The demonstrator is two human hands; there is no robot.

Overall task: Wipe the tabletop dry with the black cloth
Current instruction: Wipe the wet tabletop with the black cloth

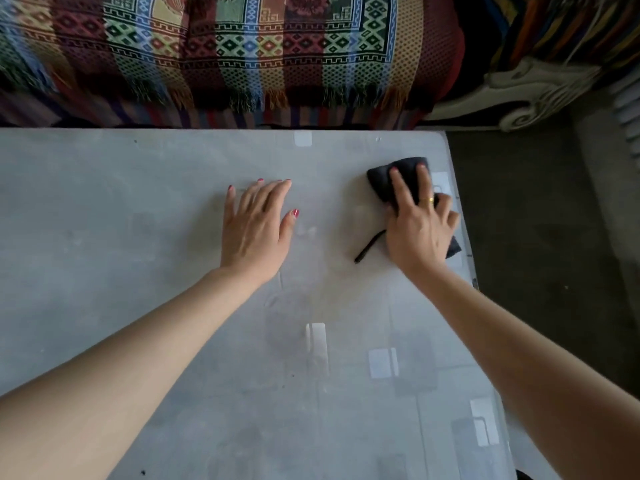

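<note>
Left hand (256, 226): fingers straight, lying flat on the grey glossy counter (104, 237), left of the cloth, apart from it.
Cloth: crumpled black cloth (384, 183) on the counter by its far right corner.
Right hand (420, 225): fingers spread straight, pressing the cloth down.

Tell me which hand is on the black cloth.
The right hand, fingers spread flat on the black cloth near the table's right edge; the left hand lies flat on bare tabletop.
</note>
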